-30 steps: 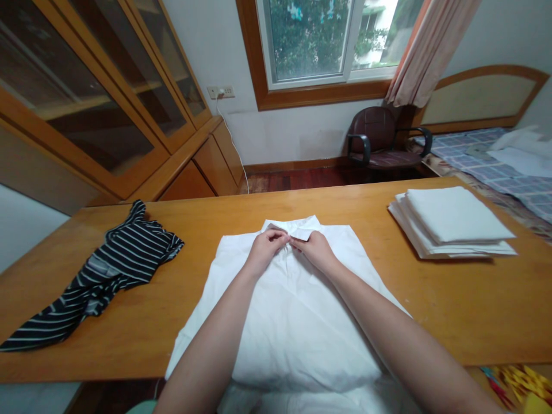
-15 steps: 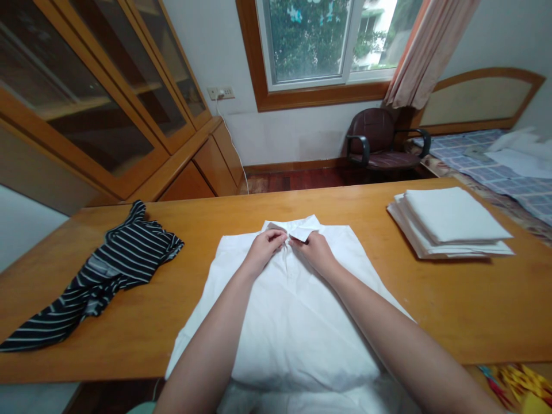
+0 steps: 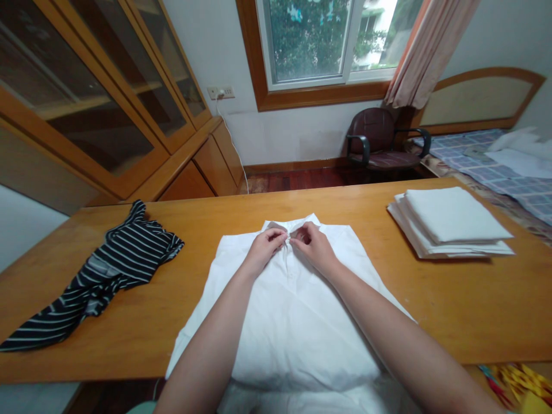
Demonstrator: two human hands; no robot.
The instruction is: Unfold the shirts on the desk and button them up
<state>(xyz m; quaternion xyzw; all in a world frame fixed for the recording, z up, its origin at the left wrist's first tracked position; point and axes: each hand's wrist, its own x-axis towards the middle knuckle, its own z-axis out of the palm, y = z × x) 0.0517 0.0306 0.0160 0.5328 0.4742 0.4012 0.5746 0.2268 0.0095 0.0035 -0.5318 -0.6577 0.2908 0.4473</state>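
A white shirt (image 3: 293, 322) lies spread on the wooden table, its collar toward the far side and its lower part over the near edge. My left hand (image 3: 267, 248) pinches the cloth just below the collar, on the left of the front opening. Right beside it, my right hand (image 3: 314, 244) has thumb and index finger closed on the collar's front edge. The fingertips of both hands nearly meet. Whatever small part lies between them is hidden.
A black-and-white striped garment (image 3: 125, 253) lies on the table (image 3: 207, 213) at the left. Folded white cloths (image 3: 452, 218) are stacked at the right. Beyond are a brown chair (image 3: 375, 138) and a glass-door cabinet (image 3: 142, 144). Yellow and red items (image 3: 521, 382) show at the lower right.
My right hand has shifted its fingers on the collar; the index finger is now raised and bent, and the right collar flap is less visible. My left hand has hardly moved.
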